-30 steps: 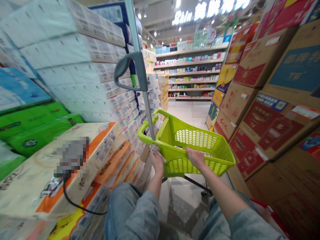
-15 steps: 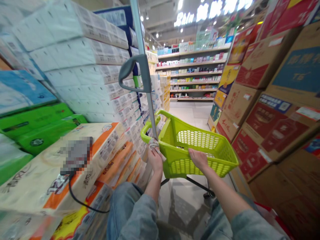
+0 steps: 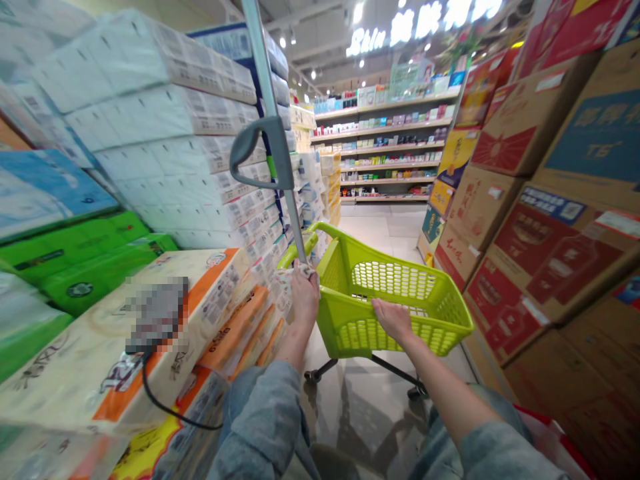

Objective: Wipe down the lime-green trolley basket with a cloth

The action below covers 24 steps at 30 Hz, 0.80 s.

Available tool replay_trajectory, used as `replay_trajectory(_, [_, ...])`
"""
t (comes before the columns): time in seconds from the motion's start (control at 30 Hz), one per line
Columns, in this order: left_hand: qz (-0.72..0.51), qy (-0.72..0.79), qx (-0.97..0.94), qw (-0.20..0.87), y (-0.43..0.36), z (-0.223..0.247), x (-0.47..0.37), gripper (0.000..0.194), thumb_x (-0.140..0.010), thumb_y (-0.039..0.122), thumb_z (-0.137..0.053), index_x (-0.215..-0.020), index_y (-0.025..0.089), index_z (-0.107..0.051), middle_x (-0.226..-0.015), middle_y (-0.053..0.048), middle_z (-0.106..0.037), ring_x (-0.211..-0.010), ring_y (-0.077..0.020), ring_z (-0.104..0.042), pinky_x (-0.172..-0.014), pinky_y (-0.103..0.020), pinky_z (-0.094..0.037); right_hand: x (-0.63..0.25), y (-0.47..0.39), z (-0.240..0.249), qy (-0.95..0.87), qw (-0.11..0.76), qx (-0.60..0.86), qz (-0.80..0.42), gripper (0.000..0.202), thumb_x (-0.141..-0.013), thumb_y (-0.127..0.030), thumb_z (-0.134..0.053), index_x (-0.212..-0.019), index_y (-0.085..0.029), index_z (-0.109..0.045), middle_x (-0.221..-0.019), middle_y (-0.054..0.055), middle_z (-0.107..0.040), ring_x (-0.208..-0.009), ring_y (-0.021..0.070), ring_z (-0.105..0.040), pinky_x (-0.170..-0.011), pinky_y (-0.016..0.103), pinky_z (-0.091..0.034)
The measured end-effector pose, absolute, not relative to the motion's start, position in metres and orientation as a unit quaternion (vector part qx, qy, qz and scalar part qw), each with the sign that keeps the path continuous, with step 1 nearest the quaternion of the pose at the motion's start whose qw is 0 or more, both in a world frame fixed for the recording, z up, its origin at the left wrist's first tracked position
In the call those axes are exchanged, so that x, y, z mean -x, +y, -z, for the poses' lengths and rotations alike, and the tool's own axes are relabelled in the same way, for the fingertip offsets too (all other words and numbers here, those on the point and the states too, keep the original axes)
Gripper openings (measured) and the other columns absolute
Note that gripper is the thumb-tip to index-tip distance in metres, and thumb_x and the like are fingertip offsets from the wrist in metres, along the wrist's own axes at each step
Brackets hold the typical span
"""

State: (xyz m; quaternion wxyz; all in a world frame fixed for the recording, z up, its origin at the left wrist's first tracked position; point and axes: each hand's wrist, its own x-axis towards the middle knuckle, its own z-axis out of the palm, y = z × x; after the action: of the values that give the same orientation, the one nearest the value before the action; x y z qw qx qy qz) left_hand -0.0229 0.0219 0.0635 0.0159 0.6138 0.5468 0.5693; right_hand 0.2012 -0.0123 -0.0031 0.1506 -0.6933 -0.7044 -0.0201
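Note:
A lime-green shopping cart (image 3: 343,303) with slotted basket walls stands in front of me. My right hand (image 3: 393,319) is closed over its near rim. At the cart's push-handle end, my left hand (image 3: 305,293) holds a pale, crumpled cloth (image 3: 289,275) against the green handle bar (image 3: 287,257), close to the foot of a metal pole (image 3: 261,60). A grey loop-shaped grip (image 3: 285,152) sits partway up that pole. My left fingertips are partly hidden by the cloth.
Stacked tissue packs (image 3: 150,120) rise on the left, with a blurred-out dark device (image 3: 161,310) and cable (image 3: 160,403) on a nearer pack (image 3: 60,347). Cardboard cartons (image 3: 555,247) line the right. Stocked shelves (image 3: 385,123) stand at the aisle's far end.
My left hand has moved up and to the left with the cloth, along the cart's handle end. The pole appears shifted slightly left. My right hand stays on the rim.

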Motion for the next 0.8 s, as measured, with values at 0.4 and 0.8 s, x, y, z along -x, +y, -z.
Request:
replay_trajectory(0.4, [-0.412,0.618,-0.659,-0.123,0.023,-0.054,0.031,0.044,-0.085,0.030,-0.046,-0.119,0.002,-0.045,-0.116,-0.025,-0.052,-0.118,-0.0316,-0.044,-0.099,-0.046,-0.033,-0.192,-0.013,0.002,-0.718,0.163,0.674,0.054,0.047,-0.095,-0.039,-0.019,-0.079,-0.020,-0.060,-0.082,0.004,-0.067,-0.078,0.0144,-0.059,-0.062,0.025,-0.030])
replay_trajectory(0.8, [-0.416,0.618,-0.657,-0.117,0.013,-0.058,0.015,0.042,-0.086,0.031,-0.043,-0.119,0.004,-0.044,-0.111,-0.023,-0.054,-0.115,-0.0319,-0.046,-0.097,-0.048,-0.033,-0.146,0.003,-0.023,-0.756,0.215,0.618,-0.009,0.053,-0.095,-0.042,-0.014,-0.075,-0.021,-0.058,-0.077,0.002,-0.066,-0.071,0.0129,-0.058,-0.060,0.025,-0.030])
